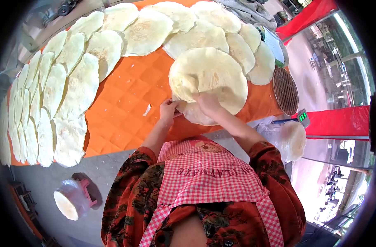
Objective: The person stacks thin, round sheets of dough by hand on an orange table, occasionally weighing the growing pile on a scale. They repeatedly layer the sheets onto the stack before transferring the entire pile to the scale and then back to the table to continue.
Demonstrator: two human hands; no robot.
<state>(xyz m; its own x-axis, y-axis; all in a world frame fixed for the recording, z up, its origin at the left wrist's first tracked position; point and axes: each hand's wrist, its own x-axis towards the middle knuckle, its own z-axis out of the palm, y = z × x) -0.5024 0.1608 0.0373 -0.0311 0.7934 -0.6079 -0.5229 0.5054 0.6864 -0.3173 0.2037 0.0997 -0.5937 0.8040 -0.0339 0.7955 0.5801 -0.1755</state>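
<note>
A large round pale flatbread lies near the front edge of the orange cloth, its left part lifted or folded over. My right hand reaches onto it, fingers closed at the folded part. At the left rim of the same flatbread, my left hand has its fingers pinched together on the edge. What lies underneath the fold is hidden from me. Just beyond, another flatbread overlaps its neighbours.
Rows of overlapping flatbreads cover the left and far sides of the orange cloth. A round wire rack sits at the right end. Bagged round stacks stand low at right and on the floor at left.
</note>
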